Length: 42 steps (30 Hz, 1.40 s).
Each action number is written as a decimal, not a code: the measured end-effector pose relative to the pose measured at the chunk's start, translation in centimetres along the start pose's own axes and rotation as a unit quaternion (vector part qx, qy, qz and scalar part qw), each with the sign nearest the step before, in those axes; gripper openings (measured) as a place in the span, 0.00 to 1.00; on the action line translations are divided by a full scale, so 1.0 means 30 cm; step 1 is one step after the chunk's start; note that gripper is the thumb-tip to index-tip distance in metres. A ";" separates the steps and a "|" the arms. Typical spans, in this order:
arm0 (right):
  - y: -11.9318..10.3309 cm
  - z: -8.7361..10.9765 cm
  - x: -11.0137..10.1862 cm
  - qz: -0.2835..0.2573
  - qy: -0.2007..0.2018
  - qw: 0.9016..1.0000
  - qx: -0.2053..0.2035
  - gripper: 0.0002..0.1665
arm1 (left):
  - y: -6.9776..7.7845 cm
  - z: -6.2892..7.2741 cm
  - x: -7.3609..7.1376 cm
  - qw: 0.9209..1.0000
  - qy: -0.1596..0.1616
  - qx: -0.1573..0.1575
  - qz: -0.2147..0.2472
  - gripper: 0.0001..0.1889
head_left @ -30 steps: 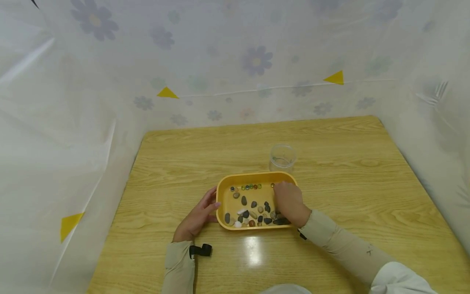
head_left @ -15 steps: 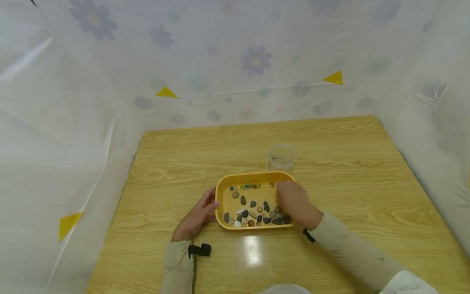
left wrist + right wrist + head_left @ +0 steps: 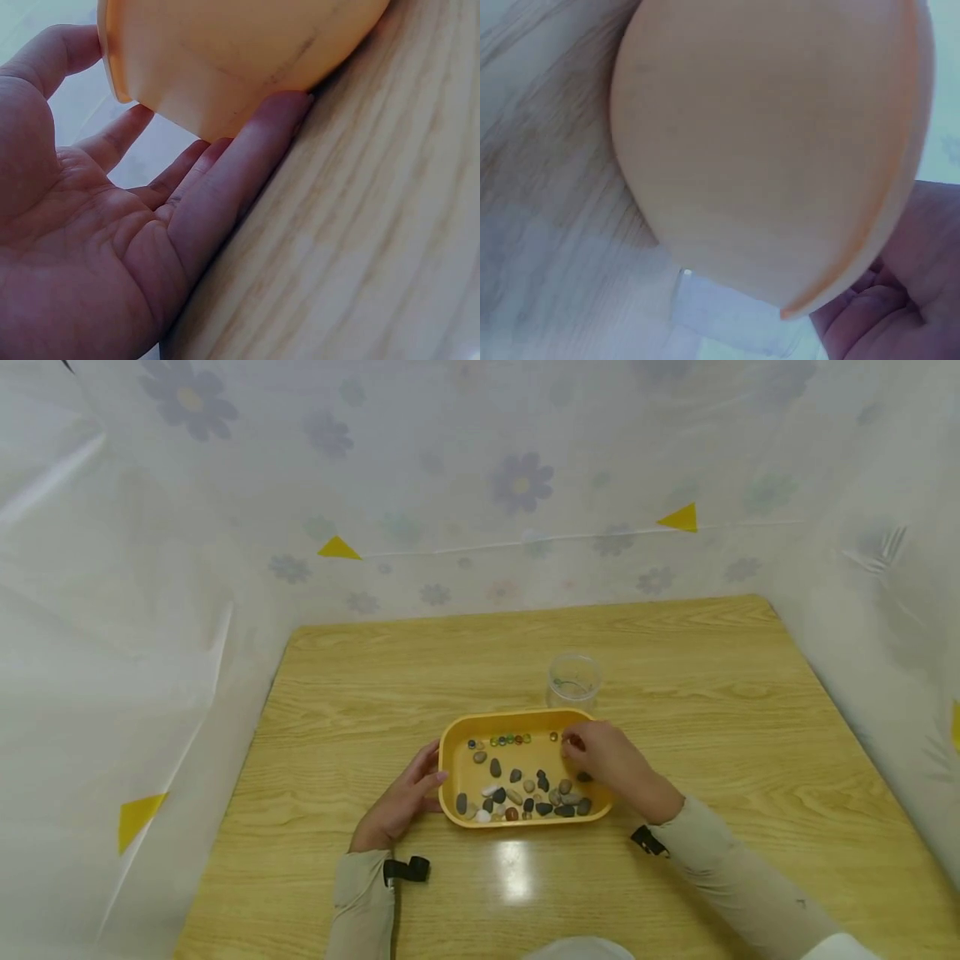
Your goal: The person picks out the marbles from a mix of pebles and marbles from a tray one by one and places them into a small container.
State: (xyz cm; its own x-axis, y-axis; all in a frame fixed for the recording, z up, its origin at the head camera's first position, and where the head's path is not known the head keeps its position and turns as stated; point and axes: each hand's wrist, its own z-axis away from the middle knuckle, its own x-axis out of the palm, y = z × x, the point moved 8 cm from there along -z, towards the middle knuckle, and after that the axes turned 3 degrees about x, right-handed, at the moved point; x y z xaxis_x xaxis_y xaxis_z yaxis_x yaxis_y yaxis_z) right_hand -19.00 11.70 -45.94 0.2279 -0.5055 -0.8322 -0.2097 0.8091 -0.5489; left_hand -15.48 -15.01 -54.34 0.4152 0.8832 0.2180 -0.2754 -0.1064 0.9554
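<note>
A yellow tray [image 3: 525,822] lies on the wooden table with pebbles and glass marbles inside. My left hand [image 3: 401,806] grips its left end, thumb over the rim and fingers against the outer wall, also seen in the left wrist view. Over the right end reaches my right hand [image 3: 615,768], fingers curled down near the tray floor beside a lone amber marble [image 3: 553,737]. I cannot tell whether its fingertips pinch anything. Several marbles [image 3: 510,740] stand in a row by the far wall. Dark, tan and white pebbles [image 3: 498,795] gather mostly along the near side.
Just behind the tray stands a clear plastic jar [image 3: 573,681] with a few small bits inside. A white rounded object [image 3: 579,948] shows at the bottom edge. Pale flowered sheeting [image 3: 450,460] surrounds the wooden table [image 3: 375,685] at the back and sides.
My right hand has drawn back to the right and turned, uncovering more pebbles in the tray's near right corner and showing its fingertips. The left hand keeps its hold on the tray.
</note>
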 end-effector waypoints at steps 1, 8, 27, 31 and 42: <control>0.005 -0.001 -0.001 0.000 0.002 1.000 -0.001 0.07 | 0.001 0.000 0.000 1.000 0.000 -0.001 -0.001 0.29; 0.016 -0.006 -0.029 0.006 0.048 0.998 -0.038 0.08 | 0.000 0.000 -0.003 1.000 0.005 -0.004 -0.002 0.29; 0.025 -0.063 -0.206 -0.015 0.139 0.987 -0.080 0.12 | 0.001 -0.001 0.002 1.000 -0.001 -0.006 0.006 0.28; 0.024 -0.099 -0.214 -0.006 0.142 0.986 -0.087 0.13 | -0.007 0.000 -0.009 1.000 0.004 0.001 0.002 0.30; 0.018 -0.197 -0.204 0.003 0.137 0.985 -0.104 0.12 | -0.010 -0.004 -0.007 1.000 0.001 0.010 -0.012 0.28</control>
State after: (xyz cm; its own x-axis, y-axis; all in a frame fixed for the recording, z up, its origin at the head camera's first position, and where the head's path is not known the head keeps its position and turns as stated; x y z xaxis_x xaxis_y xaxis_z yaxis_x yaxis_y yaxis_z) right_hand -26.13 13.47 -41.59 -0.0344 -0.5852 -0.8102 -0.4064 0.7488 -0.5236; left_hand -15.59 -15.11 -54.69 0.4194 0.8867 0.1946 -0.2487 -0.0940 0.9640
